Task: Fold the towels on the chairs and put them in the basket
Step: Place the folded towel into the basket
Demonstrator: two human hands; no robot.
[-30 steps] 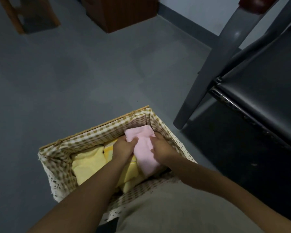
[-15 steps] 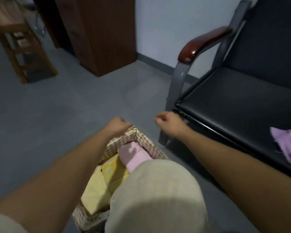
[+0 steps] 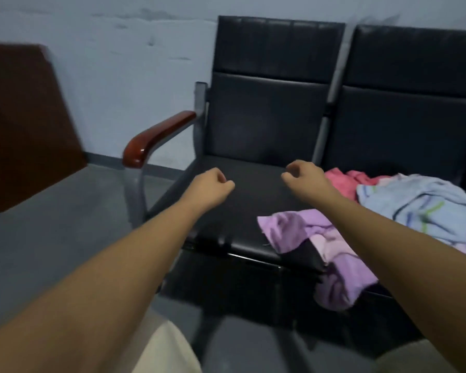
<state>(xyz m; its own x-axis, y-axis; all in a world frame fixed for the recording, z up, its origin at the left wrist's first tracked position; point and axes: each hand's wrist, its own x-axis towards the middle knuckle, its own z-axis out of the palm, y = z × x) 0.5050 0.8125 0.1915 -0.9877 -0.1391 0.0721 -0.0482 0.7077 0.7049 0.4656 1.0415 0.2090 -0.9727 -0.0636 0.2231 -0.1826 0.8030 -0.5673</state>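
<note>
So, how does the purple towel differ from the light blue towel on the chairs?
Colour: the purple towel is plain lilac, while the light blue towel has dark blue and green stripes.
Place: the purple towel hangs over the front edge of the seat, while the light blue towel lies farther back, beside a pink towel.
Both are crumpled and unfolded. The left hand and right hand touch neither.

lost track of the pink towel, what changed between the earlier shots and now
Both grips let go of the pink towel in the basket and rose: the left grip is fisted, the right grip loosely curled, both empty, above the black chair seat. The view swung up, so the basket is out of sight. The purple towel lies on the seat's front edge as before.
</note>
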